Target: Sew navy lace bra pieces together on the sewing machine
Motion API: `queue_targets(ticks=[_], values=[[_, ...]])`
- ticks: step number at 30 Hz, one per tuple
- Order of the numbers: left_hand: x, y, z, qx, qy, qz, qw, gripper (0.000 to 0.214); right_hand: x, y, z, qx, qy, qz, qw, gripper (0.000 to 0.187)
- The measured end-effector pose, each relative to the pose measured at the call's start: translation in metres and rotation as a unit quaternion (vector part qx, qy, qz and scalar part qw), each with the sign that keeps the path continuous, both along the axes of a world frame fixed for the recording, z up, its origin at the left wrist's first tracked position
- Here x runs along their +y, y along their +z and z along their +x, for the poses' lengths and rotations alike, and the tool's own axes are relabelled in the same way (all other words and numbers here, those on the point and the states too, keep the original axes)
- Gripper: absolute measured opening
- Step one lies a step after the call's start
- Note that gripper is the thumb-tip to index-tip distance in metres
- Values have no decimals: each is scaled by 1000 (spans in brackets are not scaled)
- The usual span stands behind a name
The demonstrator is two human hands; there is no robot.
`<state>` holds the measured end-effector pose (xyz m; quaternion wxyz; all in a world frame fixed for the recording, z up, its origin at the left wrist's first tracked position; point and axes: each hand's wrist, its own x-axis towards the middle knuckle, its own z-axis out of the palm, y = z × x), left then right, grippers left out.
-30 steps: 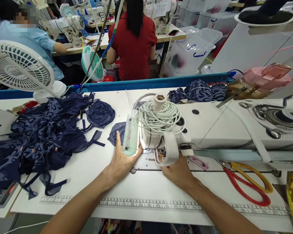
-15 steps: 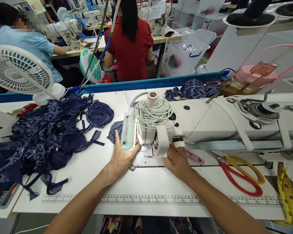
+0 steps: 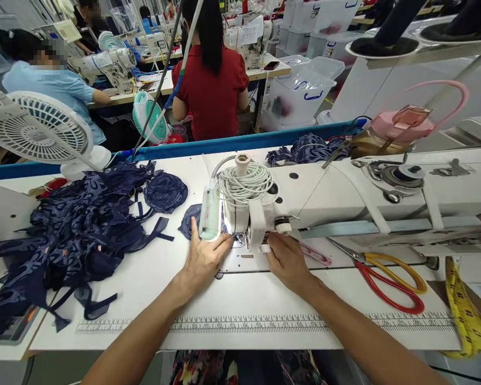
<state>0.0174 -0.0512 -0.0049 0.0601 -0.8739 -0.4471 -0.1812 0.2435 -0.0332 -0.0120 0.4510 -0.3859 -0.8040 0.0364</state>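
Observation:
My left hand lies flat on the white table just left of the sewing machine's needle area, fingers spread, its fingertips by a small navy fabric piece behind the machine's lit lamp. My right hand rests at the right of the needle, fingertips tucked under the machine head; what they touch is hidden. A coil of white cord sits on top of the head.
A heap of navy lace pieces covers the table's left. Red and yellow scissors and pink snips lie at right, a yellow tape measure further right. A white fan stands back left. Other workers sit at machines behind.
The view has shifted a little down and left. Both hands stay by the needle; the right hand's fingers have slid slightly closer under the machine head.

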Motion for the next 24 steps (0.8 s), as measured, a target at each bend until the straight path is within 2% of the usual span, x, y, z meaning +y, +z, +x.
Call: queue_targets(ticks=[8, 12, 19, 24], values=[[0, -3, -1, -15, -27, 33, 999, 38, -2, 0, 2, -4, 11, 21, 1000, 19], [2, -3, 2, -19, -20, 54, 998, 39, -4, -2, 2, -9, 20, 12, 1000, 16], [5, 0, 2, 19, 19, -2, 1000, 44, 1, -4, 4, -32, -16, -2, 999, 20], [5, 0, 0, 4, 14, -2, 1000, 43, 2, -5, 3, -25, -13, -14, 999, 21]])
